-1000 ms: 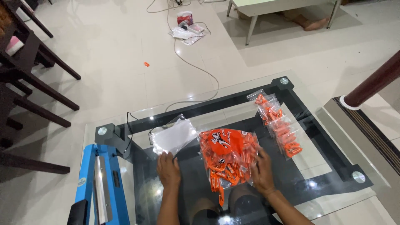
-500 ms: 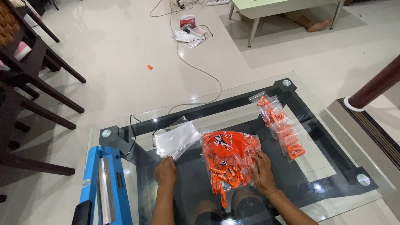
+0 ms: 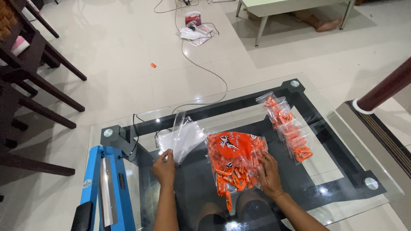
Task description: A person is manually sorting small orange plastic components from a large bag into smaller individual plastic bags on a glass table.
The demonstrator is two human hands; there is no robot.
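My left hand [image 3: 164, 167] is pinching a flimsy, slippery clear bag [image 3: 185, 136] at its near edge; my right hand [image 3: 269, 173] is resting spread on the soft candy bag [image 3: 233, 160].

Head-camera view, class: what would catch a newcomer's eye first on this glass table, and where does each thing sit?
The big orange sachet bag stands out at the middle of the glass table, with the right hand resting on its near right edge. To its left, the left hand lifts a clear empty plastic bag by a corner. A row of small filled packets lies toward the right, and a blue sealing machine sits at the near left edge.
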